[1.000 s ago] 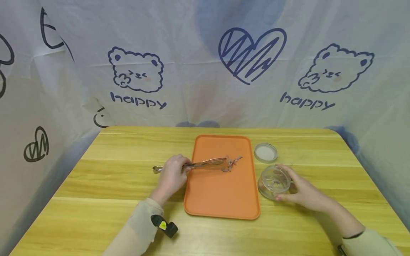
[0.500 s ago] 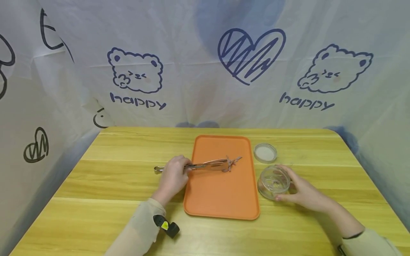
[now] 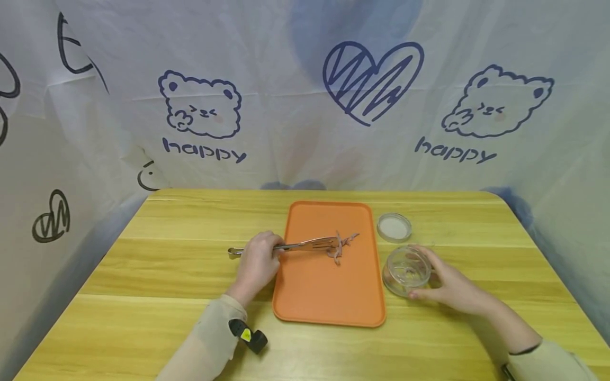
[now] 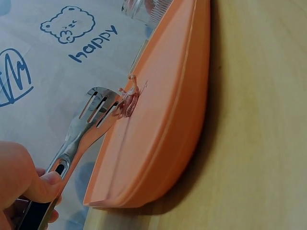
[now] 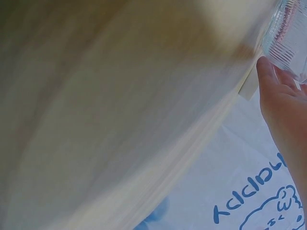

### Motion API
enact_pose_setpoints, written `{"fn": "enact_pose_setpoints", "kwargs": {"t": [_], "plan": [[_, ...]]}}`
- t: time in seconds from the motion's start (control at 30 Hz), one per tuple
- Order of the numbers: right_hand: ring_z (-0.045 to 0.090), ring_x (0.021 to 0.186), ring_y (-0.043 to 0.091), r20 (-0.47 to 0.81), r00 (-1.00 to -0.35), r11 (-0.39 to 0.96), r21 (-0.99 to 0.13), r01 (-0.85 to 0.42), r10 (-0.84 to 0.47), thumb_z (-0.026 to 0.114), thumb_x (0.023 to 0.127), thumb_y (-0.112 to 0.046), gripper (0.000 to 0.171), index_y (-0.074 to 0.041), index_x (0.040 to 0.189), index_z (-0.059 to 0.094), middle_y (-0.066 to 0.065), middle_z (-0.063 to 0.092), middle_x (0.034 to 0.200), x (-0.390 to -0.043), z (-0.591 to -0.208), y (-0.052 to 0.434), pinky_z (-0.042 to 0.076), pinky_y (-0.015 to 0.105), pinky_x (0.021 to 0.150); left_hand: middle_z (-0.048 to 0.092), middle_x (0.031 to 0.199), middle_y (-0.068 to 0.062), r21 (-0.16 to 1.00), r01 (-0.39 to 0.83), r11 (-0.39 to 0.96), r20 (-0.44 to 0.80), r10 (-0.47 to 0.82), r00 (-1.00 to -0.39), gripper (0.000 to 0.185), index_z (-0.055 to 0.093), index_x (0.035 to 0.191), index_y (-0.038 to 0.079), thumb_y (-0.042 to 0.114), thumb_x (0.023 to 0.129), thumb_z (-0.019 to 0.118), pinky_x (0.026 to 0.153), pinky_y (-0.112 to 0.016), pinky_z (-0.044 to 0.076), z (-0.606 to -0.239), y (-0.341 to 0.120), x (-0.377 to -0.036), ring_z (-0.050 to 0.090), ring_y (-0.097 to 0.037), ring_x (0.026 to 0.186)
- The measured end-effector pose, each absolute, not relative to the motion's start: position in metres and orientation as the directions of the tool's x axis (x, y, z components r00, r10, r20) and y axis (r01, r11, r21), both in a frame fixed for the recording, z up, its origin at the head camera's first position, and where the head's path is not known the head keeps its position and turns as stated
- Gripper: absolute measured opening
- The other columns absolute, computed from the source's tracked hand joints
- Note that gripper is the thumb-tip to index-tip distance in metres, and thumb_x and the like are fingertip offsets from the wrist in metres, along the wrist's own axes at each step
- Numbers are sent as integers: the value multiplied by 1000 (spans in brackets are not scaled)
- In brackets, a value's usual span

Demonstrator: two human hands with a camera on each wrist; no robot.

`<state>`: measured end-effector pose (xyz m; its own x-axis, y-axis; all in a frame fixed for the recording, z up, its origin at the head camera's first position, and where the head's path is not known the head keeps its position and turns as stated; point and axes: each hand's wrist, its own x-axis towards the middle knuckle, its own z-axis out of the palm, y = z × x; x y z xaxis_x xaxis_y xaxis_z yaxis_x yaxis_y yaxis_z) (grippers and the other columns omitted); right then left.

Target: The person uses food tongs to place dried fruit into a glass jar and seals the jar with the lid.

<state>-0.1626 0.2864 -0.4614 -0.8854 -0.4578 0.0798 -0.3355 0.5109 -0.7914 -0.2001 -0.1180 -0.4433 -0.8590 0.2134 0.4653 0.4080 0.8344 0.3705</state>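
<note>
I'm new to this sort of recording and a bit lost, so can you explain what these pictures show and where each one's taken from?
There's no machine here: these are a person's two bare hands. The wide view comes from a camera worn on the head, looking forward and down. The other two come from cameras on the wrists, each looking toward that hand's work.

On the wooden table lies an orange tray with some thin brownish-pink pieces; I can't tell what they are. The left hand holds metal tongs, their tips at those pieces. The right hand holds a clear jar beside the tray. Behind the jar is a round, clear-rimmed piece, perhaps its lid.
</note>
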Motion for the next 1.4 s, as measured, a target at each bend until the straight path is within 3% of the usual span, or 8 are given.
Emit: {"fn": "enact_pose_setpoints", "kwargs": {"t": [0.53, 0.83, 1.4], "plan": [[56, 111, 35, 73, -886, 521, -785, -334, -459, 80, 76, -29, 97, -10, 150, 21, 22, 40, 139, -162, -458, 287, 50, 35, 87, 62, 75, -2, 381, 408, 830, 494, 190, -848, 14, 70, 80, 5, -6, 75, 75, 66, -36, 51, -435, -118, -201, 60, -22, 72], [52, 115, 40, 49, -888, 536, -781, -320, -458, 78, 79, -30, 94, -10, 151, 20, 25, 37, 141, -159, -453, 284, 48, 46, 89, 59, 73, -2, 379, 419, 825, 517, 187, -835, 16, 69, 79, 6, -8, 74, 75, 65, -36, 49, -427, -119, -201, 58, -22, 70], [52, 116, 38, 32, -894, 555, -774, -306, -448, 77, 79, -33, 94, -15, 151, 20, 22, 35, 143, -159, -454, 286, 49, 41, 88, 61, 75, -4, 378, 482, 791, 574, 208, -792, 12, 70, 82, 4, -5, 76, 76, 67, -35, 50, -409, -114, -199, 60, -23, 72]]}}
